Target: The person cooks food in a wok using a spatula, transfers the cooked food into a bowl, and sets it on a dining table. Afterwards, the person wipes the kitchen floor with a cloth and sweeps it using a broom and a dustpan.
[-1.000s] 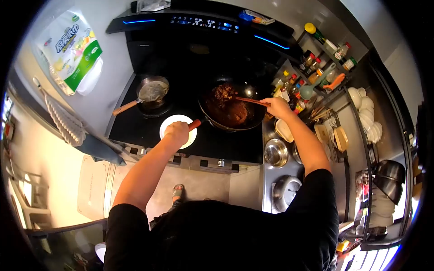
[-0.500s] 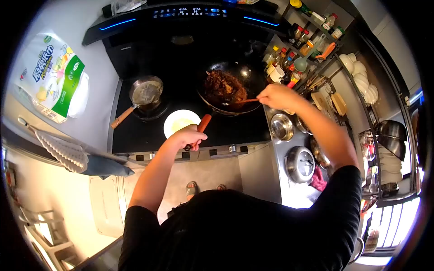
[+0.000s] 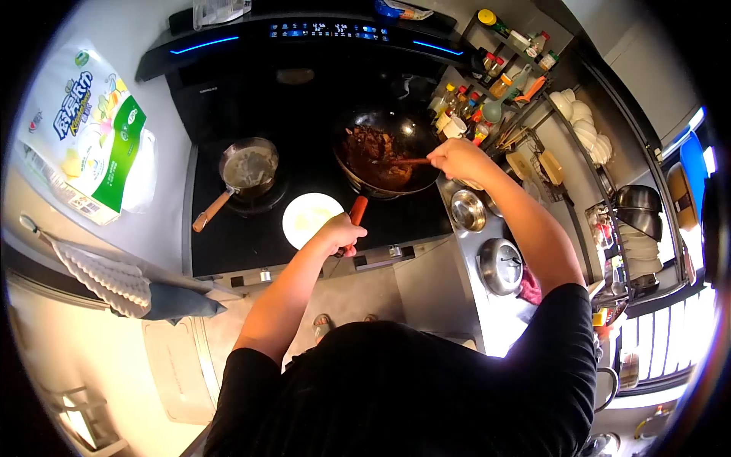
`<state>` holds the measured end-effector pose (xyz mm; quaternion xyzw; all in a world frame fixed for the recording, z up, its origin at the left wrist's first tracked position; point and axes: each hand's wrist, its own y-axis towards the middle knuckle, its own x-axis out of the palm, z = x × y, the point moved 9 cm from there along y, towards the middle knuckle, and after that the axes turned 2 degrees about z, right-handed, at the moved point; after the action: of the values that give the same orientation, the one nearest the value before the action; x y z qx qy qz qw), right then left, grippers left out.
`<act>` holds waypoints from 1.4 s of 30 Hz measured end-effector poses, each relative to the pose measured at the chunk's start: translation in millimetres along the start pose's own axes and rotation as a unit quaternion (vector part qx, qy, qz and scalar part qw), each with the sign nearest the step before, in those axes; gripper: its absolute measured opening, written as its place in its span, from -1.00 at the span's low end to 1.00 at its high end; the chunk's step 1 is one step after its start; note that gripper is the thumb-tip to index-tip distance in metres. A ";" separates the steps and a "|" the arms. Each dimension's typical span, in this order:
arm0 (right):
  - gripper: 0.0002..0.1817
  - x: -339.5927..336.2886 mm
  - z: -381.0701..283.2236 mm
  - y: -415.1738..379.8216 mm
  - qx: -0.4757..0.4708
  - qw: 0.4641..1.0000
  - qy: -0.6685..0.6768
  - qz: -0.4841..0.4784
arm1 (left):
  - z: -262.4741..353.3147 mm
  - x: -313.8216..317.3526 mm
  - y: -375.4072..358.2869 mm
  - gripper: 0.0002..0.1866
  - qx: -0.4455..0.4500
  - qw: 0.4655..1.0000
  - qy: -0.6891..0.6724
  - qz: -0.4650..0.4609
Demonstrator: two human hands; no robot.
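Note:
My left hand (image 3: 344,232) is wrapped round the reddish-brown handle (image 3: 358,209) of a dark wok (image 3: 417,135) on the stove. Dark brown, saucy food (image 3: 378,161) lies in the wok, pieces heaped at its far left. Closed on the end of a spatula (image 3: 411,161) is my right hand (image 3: 458,158), over the wok's right rim. The tool's working end is down in the food, so its shape is partly hidden. Beside my left hand stands a white plate (image 3: 306,215) with something pale on it.
A saucepan (image 3: 250,166) with a wooden handle sits on the left burner. On the right counter are a steel bowl (image 3: 467,210), a lidded steel pot (image 3: 500,266) and seasoning bottles (image 3: 461,102). A range hood (image 3: 304,47) spans the back.
The spatula has moved left and deeper into the food with my right hand, and sauce shows more toward the wok's near side. The view has shifted slightly; my left hand keeps the handle.

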<state>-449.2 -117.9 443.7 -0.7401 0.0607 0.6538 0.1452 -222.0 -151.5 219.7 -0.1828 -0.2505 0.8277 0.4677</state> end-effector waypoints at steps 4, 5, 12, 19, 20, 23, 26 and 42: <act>-0.76 14.6 -44.3 -7.6 0.036 0.987 0.147 -0.060 | 9.0 0.4 -4.5 -0.78 0.025 0.999 0.035 0.020; -0.76 26.6 -46.1 -0.9 0.046 0.984 0.160 -0.063 | 7.6 0.9 0.0 -0.79 0.021 0.999 0.044 0.010; -0.68 71.0 -65.2 37.1 0.011 0.998 -0.039 -0.052 | 4.6 2.5 -10.5 -0.77 -0.014 0.999 0.050 -0.001; -0.58 -0.1 -55.9 -17.4 -0.001 0.988 -0.148 -0.043 | 19.3 0.4 -19.2 -0.61 0.012 0.999 0.020 0.026; -0.58 -4.4 -56.9 -24.8 0.002 0.988 -0.138 -0.064 | 19.1 1.9 -14.5 -0.57 0.015 0.999 0.019 0.022; -0.59 -4.4 -45.5 -26.7 0.000 0.990 -0.103 -0.102 | 28.2 3.4 -21.2 -0.58 0.021 0.996 0.082 0.037; -0.64 13.3 -38.0 -7.5 -0.025 0.995 -0.065 -0.072 | 24.7 4.2 -11.4 -0.55 0.023 0.991 0.131 0.033; -0.69 16.9 -45.9 62.8 0.154 0.982 -0.112 0.011 | 27.1 12.2 -22.8 -0.59 0.009 0.990 0.128 0.058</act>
<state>-420.8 -189.4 423.2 -0.6300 0.1524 0.7171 0.2561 -227.0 -137.6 254.2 -0.2966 -0.1702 0.8255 0.4490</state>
